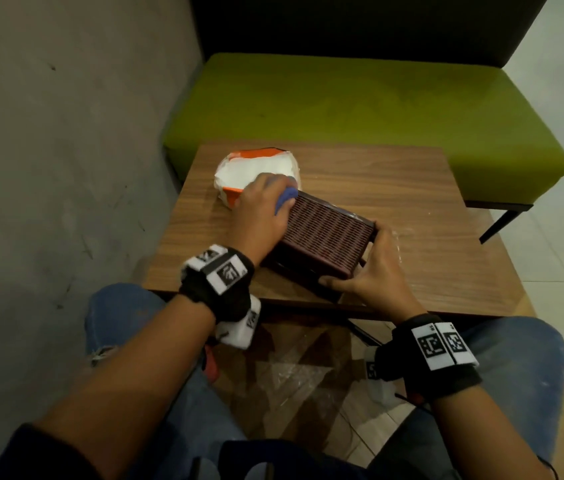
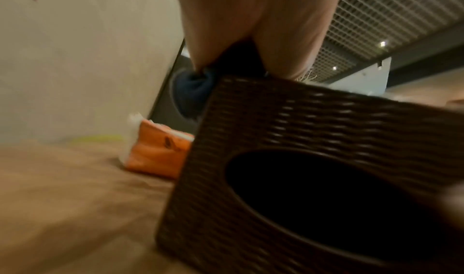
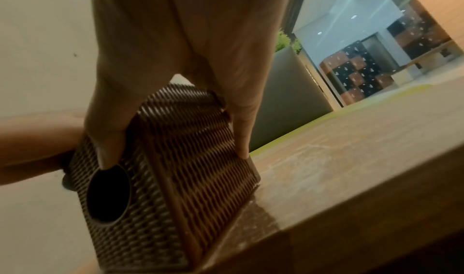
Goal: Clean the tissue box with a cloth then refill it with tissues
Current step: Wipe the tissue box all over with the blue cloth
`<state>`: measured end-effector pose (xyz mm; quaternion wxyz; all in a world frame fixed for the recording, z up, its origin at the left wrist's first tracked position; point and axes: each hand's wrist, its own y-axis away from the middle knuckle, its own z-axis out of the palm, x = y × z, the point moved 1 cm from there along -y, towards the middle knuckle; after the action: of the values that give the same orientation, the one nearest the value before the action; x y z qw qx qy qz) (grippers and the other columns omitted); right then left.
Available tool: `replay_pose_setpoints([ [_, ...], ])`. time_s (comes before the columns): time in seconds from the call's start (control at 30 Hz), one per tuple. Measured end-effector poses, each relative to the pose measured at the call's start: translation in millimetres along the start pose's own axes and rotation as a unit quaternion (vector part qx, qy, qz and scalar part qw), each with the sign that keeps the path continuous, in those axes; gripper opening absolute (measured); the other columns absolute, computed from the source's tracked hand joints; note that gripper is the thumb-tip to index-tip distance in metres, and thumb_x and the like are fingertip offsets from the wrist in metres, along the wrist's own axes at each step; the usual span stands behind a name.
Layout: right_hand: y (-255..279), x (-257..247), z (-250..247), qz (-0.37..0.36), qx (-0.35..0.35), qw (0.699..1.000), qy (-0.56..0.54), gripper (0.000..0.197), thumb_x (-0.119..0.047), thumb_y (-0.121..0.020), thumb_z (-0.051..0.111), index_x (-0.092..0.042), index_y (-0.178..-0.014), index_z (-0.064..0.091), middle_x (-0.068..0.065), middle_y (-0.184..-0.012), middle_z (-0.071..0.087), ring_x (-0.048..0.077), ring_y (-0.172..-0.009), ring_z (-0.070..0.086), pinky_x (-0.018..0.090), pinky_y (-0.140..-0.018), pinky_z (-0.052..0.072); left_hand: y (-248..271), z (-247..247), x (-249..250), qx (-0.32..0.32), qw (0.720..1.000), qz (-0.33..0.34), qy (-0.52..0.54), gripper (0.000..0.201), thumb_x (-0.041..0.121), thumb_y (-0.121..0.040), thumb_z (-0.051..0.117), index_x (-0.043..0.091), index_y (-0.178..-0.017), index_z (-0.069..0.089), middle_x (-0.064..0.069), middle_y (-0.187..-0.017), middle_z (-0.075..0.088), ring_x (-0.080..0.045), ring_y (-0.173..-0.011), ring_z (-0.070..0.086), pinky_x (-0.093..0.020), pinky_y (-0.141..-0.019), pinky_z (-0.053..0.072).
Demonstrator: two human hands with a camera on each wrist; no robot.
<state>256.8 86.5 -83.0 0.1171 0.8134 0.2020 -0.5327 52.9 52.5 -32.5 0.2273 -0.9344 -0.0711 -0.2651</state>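
The tissue box (image 1: 322, 233) is a dark brown, rectangular case with a ribbed, woven-looking surface, tipped up on one long side at the centre of the head view; its long axis runs from upper left to lower right. Its oval opening (image 2: 323, 201), dark inside, faces the person, as both wrist views show. It stands on the table (image 1: 395, 188), a wood-grain top with pale smears near its right edge.

The right hand (image 1: 374, 271) grasps the lower right end of the box, thumb on the face with the opening and fingers (image 3: 244, 131) wrapped over the far side. The left hand (image 1: 261, 213) is clenched round a bunched blue cloth (image 1: 285, 197), soft and crumpled, pressing it on the upper left end of the box's top side.

Just behind the left hand, toward the upper left of the table, lies a torn orange-and-white tissue pack (image 1: 256, 171), plastic-wrapped and puffy. Beyond the table sits a green padded bench (image 1: 360, 102); a grey concrete wall (image 1: 66, 133) fills the left of the frame
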Motion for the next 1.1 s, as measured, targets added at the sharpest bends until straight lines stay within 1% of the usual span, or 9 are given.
replay_pose_setpoints([
  [0.17,1.3,-4.6,-6.3,-0.007,-0.034,0.999,0.011,0.112,-0.013,-0.05,0.094,-0.007,-0.137,0.023,-0.025,-0.112,0.034,-0.019,-0.109,0.042,0.025,-0.098,0.047,50.2,-11.9,10.8,-0.059,0.983,0.171,0.016,0.023,0.019,-0.087,0.062,0.013,-0.11,0.064,-0.008,-0.115,0.062,-0.019,-0.109,0.055,-0.028,-0.094,0.042],
  [0.37,0.4,-7.7,8.3,0.011,-0.029,0.999,0.011,0.118,-0.048,-0.037,0.088,-0.027,-0.132,0.022,-0.003,-0.13,0.04,0.015,-0.125,0.046,0.043,-0.103,0.047,-3.6,-4.9,-2.1,0.003,1.0,0.012,-0.005,0.02,0.021,-0.087,0.059,0.016,-0.107,0.063,-0.007,-0.106,0.062,-0.025,-0.099,0.058,-0.038,-0.084,0.047],
  [0.57,-5.0,2.2,10.1,-0.034,-0.005,0.999,0.036,0.099,-0.049,-0.055,0.079,-0.011,-0.134,0.033,0.008,-0.128,0.048,0.017,-0.12,0.052,0.041,-0.099,0.048,28.5,35.1,66.1,-0.106,0.97,0.217,0.011,0.029,0.014,-0.084,0.063,0.014,-0.113,0.063,-0.011,-0.12,0.061,-0.028,-0.112,0.057,-0.038,-0.093,0.046],
  [0.67,-2.6,-2.1,6.7,0.015,-0.013,1.0,-0.006,0.118,-0.06,-0.034,0.088,-0.038,-0.129,0.023,0.001,-0.135,0.041,0.018,-0.126,0.048,0.044,-0.101,0.048,4.3,16.7,32.6,-0.038,0.992,0.115,-0.035,0.026,0.021,-0.09,0.056,0.016,-0.115,0.06,-0.009,-0.116,0.06,-0.026,-0.104,0.057,-0.04,-0.086,0.05],
  [0.77,-0.9,-9.0,2.6,0.013,-0.024,1.0,0.016,0.123,-0.044,-0.041,0.092,-0.029,-0.138,0.019,-0.003,-0.138,0.038,0.012,-0.129,0.041,0.043,-0.108,0.042,-10.2,-6.7,-14.8,0.017,0.996,-0.087,0.029,0.021,0.021,-0.092,0.055,0.013,-0.11,0.06,-0.01,-0.109,0.061,-0.025,-0.098,0.057,-0.033,-0.08,0.045],
  [0.9,4.2,-46.5,-7.5,0.001,-0.043,0.97,0.238,0.151,-0.052,-0.049,0.089,-0.013,-0.151,-0.016,0.005,-0.162,-0.004,0.024,-0.149,0.001,0.05,-0.12,0.01,7.4,-13.4,-43.3,0.004,0.879,-0.298,0.373,0.015,0.015,-0.095,0.054,0.007,-0.106,0.06,-0.007,-0.102,0.064,-0.018,-0.096,0.06,-0.027,-0.079,0.049],
  [0.97,-0.8,-78.0,0.6,-0.02,-0.058,0.926,0.371,0.153,-0.072,-0.049,0.077,-0.011,-0.149,-0.023,0.005,-0.159,-0.024,0.025,-0.148,-0.018,0.058,-0.115,0.0,20.5,-17.6,-47.7,0.043,0.86,-0.306,0.406,0.013,0.016,-0.096,0.052,0.008,-0.104,0.058,-0.001,-0.093,0.065,-0.005,-0.083,0.064,-0.02,-0.072,0.051],
  [1.03,-16.0,-101.6,23.4,-0.043,-0.089,0.9,0.426,0.151,-0.077,-0.052,0.071,-0.009,-0.15,-0.021,0.007,-0.16,-0.022,0.027,-0.148,-0.017,0.066,-0.111,0.001,28.8,-24.0,-50.4,0.082,0.888,-0.281,0.353,0.014,0.019,-0.097,0.051,0.011,-0.105,0.059,0.003,-0.088,0.063,0.008,-0.069,0.061,-0.009,-0.062,0.048],
  [1.1,-34.1,-112.1,49.0,-0.024,-0.134,0.886,0.444,0.146,-0.07,-0.057,0.075,-0.005,-0.15,-0.018,0.011,-0.162,-0.01,0.03,-0.149,-0.008,0.073,-0.107,0.003,31.7,-31.2,-50.5,0.103,0.917,-0.237,0.305,0.018,0.024,-0.096,0.053,0.014,-0.108,0.061,0.004,-0.096,0.063,0.006,-0.083,0.061,-0.006,-0.071,0.047],
])
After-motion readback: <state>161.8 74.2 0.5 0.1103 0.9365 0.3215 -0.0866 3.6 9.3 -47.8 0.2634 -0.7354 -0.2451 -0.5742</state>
